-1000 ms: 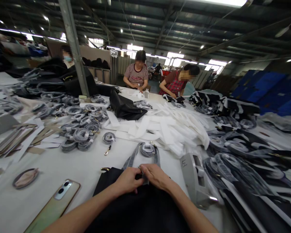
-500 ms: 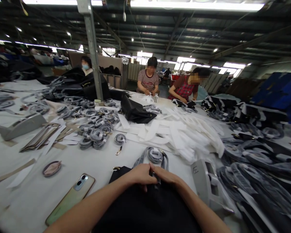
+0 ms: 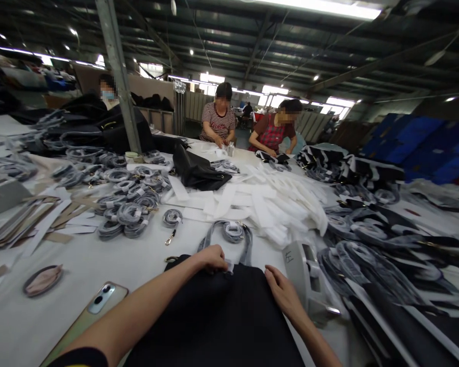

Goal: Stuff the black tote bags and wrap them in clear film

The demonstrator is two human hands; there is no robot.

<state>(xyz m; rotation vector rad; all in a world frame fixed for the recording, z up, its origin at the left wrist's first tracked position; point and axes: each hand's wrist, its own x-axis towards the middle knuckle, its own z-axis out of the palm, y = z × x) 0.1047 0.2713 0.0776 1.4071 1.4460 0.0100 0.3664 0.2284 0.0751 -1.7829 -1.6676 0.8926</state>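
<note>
A black bag (image 3: 222,316) lies flat in front of me, its handle (image 3: 248,244), wrapped in clear film, standing up from the far edge. At that edge my left hand (image 3: 215,258) is closed, fingers curled in. A small whitish translucent piece (image 3: 229,266) shows beside its fingertips; what the fingers grip is hidden. My right hand (image 3: 282,290) is open, fingers stretched out along the bag's right edge, close to a grey tape dispenser (image 3: 290,255). A coiled strap (image 3: 233,232) in film lies within the handle's arch.
A phone (image 3: 82,326) and a pink-and-dark oval piece (image 3: 42,281) lie left. Coiled straps (image 3: 130,214), white foam strips (image 3: 268,199) and a black bag (image 3: 199,171) cover the table's middle. Wrapped dark pieces (image 3: 367,260) pile up right. Two people (image 3: 220,120) work across the table.
My hands were together at the bag's far edge; the right has moved away to the bag's right side. The left stays at that edge. The camera view has turned right.
</note>
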